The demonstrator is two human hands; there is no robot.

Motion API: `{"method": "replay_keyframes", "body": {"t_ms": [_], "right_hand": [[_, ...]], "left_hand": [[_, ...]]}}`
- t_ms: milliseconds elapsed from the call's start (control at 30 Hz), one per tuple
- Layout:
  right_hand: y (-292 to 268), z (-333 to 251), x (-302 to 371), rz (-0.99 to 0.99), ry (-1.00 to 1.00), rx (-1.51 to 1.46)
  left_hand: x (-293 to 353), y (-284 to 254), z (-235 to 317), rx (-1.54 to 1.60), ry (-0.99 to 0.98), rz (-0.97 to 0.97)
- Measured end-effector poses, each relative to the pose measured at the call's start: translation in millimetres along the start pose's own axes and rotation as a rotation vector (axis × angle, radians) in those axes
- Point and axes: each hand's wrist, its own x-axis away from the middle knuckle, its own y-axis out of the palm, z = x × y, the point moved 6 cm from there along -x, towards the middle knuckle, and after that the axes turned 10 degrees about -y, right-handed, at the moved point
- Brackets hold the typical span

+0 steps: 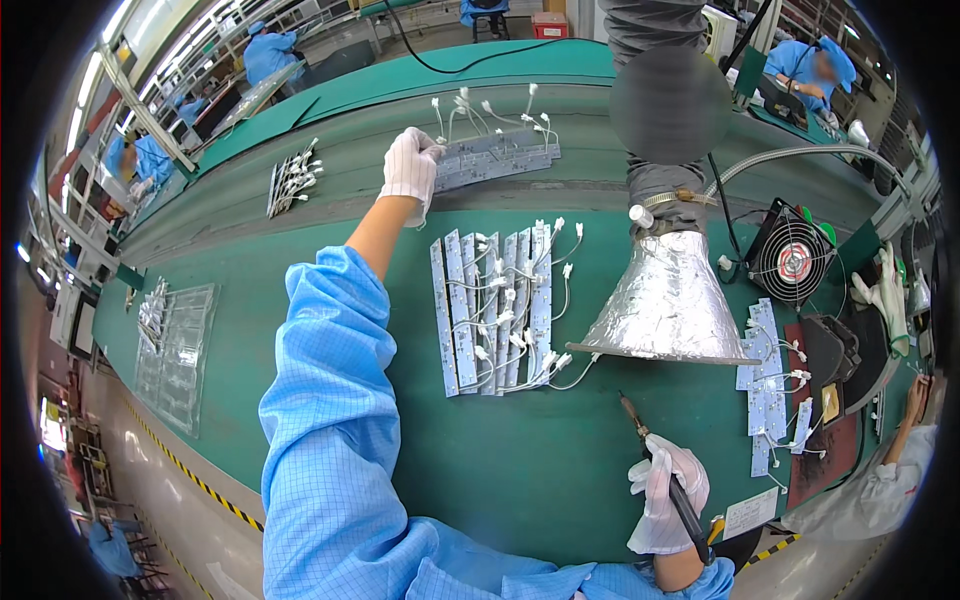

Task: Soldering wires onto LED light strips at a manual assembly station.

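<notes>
With our left hand [410,172] we are gripping the left end of pale, dotted circuit strips [500,165] trailing white-plugged wires, at the dark belt [350,185] beyond the green mat's [510,460] far edge. Our right hand [668,498] is clasping a soldering iron [687,512]. Open mat is spreading just left of its tip.

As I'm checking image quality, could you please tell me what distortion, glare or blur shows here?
Head view: edges of the green bench bow under fisheye distortion; head view: bright highlights streak the foil hood; head view: a round blurred patch covers part of the grey duct.
</notes>
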Motion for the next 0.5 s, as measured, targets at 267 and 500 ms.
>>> {"method": "replay_keyframes", "body": {"t_ms": [267, 500], "right_hand": [[0, 2, 0, -0.006, 0.004, 0.021], [0, -1, -1, -0.019, -0.004, 0.024]], "left_hand": [[7, 13, -14, 1.019, -0.603, -0.437], [-7, 2, -38, 1.265, -0.534, -0.302]]}}
